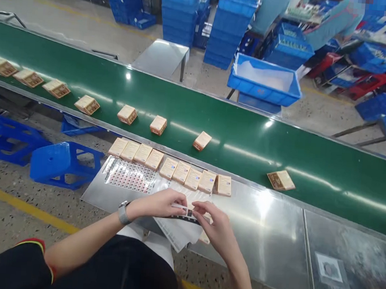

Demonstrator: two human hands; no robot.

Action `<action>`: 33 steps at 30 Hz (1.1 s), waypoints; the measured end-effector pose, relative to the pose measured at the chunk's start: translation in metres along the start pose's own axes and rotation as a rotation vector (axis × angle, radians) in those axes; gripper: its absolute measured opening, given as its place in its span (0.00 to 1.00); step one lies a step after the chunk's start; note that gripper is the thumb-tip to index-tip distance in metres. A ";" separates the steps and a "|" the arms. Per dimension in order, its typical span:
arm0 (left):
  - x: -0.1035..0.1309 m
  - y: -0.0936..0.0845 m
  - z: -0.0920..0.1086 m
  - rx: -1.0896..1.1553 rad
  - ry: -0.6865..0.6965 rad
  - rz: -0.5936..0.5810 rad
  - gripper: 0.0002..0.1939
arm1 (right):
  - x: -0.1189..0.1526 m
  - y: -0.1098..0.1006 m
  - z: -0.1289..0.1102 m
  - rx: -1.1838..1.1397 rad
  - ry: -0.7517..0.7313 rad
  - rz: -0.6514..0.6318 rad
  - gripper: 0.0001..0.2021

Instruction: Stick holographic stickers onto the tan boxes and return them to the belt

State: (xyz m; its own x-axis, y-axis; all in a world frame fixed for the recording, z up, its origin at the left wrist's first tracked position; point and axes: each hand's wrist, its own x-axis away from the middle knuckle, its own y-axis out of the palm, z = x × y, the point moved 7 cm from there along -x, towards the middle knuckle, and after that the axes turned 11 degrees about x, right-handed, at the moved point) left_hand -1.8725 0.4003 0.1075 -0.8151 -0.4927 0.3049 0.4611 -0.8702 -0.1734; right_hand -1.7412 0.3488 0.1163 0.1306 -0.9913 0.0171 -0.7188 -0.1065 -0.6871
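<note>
My left hand (165, 203), with a grey watch on its wrist, pinches a narrow strip of small dark-and-white labels (187, 213). At the strip's right end, the thumb and fingertips of my right hand (218, 226) close on it. Below the strip hangs a white sheet (179, 233) over the table's near edge. Just beyond my hands, several small cream-coloured boxes (177, 172) stand in a row along the conveyor side. To the left of my hands lies a glossy sheet of small printed labels (132, 175). Part of another box shows behind my right fingers.
A green conveyor belt (240, 141) runs across beyond the metal table (256, 225), carrying several spaced boxes (88, 104). Blue stools (53, 162) stand at left. Blue crates (264, 90) and people in light-blue clothing are on the far side.
</note>
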 end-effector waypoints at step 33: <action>-0.173 -0.103 -0.017 -0.154 -0.025 -0.044 0.10 | -0.152 -0.041 0.100 0.138 0.117 0.047 0.07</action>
State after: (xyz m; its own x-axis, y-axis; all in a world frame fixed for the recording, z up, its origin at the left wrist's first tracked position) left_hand -1.7855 0.5755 0.0568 -0.8232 -0.4557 0.3386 0.3642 -0.8814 -0.3007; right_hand -1.6628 0.5113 0.0691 0.0124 -0.9980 0.0615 -0.6209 -0.0559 -0.7819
